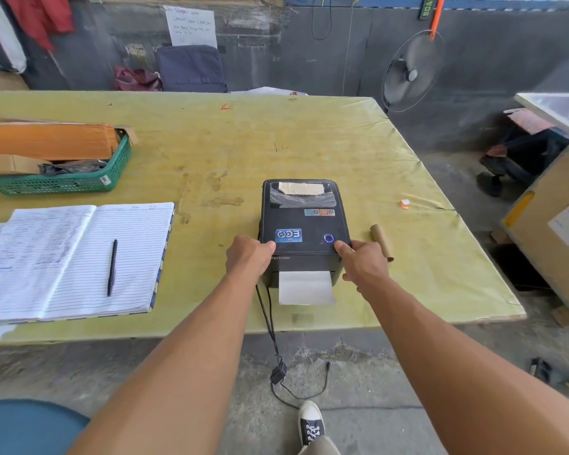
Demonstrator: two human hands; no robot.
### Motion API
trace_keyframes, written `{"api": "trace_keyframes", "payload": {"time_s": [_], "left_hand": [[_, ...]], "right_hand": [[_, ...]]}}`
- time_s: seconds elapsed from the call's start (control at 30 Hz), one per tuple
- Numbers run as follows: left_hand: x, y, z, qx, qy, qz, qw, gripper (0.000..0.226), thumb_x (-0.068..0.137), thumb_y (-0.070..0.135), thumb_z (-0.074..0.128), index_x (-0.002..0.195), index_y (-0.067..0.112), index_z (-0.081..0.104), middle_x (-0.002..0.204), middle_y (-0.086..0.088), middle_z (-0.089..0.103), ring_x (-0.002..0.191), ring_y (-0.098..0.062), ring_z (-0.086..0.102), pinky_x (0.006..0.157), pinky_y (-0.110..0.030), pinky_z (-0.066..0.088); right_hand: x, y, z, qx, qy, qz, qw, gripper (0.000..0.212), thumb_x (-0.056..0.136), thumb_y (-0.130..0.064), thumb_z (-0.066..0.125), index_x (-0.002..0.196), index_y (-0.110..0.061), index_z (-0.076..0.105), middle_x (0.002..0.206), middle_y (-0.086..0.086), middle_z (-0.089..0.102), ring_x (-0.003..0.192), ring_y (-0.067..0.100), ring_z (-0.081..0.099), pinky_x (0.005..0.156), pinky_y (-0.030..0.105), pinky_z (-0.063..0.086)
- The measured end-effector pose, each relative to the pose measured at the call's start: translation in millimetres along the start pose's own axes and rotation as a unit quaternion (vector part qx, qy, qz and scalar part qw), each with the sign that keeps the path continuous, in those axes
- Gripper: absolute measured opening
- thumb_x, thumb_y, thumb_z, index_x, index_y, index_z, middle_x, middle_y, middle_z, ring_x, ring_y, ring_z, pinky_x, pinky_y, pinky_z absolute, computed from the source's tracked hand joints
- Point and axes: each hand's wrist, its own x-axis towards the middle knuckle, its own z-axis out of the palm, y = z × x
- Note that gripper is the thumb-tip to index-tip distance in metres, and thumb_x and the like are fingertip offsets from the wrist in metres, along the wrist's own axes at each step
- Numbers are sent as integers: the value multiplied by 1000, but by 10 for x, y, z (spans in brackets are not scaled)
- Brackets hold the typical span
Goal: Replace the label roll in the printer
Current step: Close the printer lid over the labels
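Printer (304, 224) near table edge (408, 320) | left grip (248, 256), right grip (363, 262) clasp its sides | lid closed

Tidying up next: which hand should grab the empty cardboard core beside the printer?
Right. The cardboard core lies on the table just beyond the right hand; the left hand sits on the label printer's opposite side and would have to cross over.

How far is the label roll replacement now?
Nearly done, it seems: an empty cardboard core lies beside the printer, and label paper sticks out of its front. Both the left hand and the right hand press the closed lid. Left: perhaps a test print.
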Motion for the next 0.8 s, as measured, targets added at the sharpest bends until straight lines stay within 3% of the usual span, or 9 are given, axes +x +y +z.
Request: {"api": "trace_keyframes", "payload": {"time_s": [0.07, 0.13, 0.37, 0.53, 0.67, 0.8], "left_hand": [[27, -6, -7, 6, -7, -3, 1000, 32, 89, 29, 70, 109, 5, 65, 116, -11, 66, 98, -32, 70, 83, -34, 52], [38, -17, -7, 13, -10, -3, 1000, 36, 88, 29, 70, 114, 4, 64, 120, -13, 67, 98, -33, 70, 89, -37, 54], [44, -10, 5, 12, -6, 3, 1000, 30, 88, 29, 70, 105, 5, 64, 116, -13, 67, 95, -33, 70, 90, -40, 55], [58, -23, 24, 13, 0, 10, 1000, 32, 87, 29, 69, 70, 11, 48, 102, -10, 68, 93, -33, 72, 90, -41, 55], [59, -37, 39, 4, 5, 10, 1000, 33, 87, 30, 70, 69, 13, 47, 107, -11, 70, 90, -33, 72, 89, -42, 56], [63, -42, 45, -1, 1, 10, 1000, 27, 87, 30, 71, 81, 8, 55, 111, -12, 69, 91, -34, 72, 90, -42, 56]], "right_hand": [[-4, 3, 4, 6, -1, -2, 1000, 21, 96, -44, 58, 97, -26, 69, 92, 5, 72, 92, 34, 71, 72, 36, 49], [-7, 4, 4, 11, 1, -1, 1000, 20, 96, -44, 58, 93, -27, 67, 94, 5, 72, 91, 34, 71, 73, 37, 49], [-21, -1, 1, 14, 2, 2, 1000, 22, 95, -44, 58, 92, -24, 67, 94, 7, 73, 91, 35, 71, 73, 37, 50], [-43, -5, -1, 16, -2, 3, 1000, 18, 97, -43, 57, 91, -27, 64, 90, 5, 70, 92, 35, 71, 73, 37, 50], [-46, -9, 2, 12, 4, 9, 1000, 24, 96, -44, 58, 88, -22, 63, 101, 12, 74, 93, 36, 72, 76, 40, 53], [-48, -14, 2, 8, 4, 20, 1000, 37, 96, -45, 58, 105, -11, 68, 105, 14, 74, 94, 37, 72, 80, 42, 54]]}}
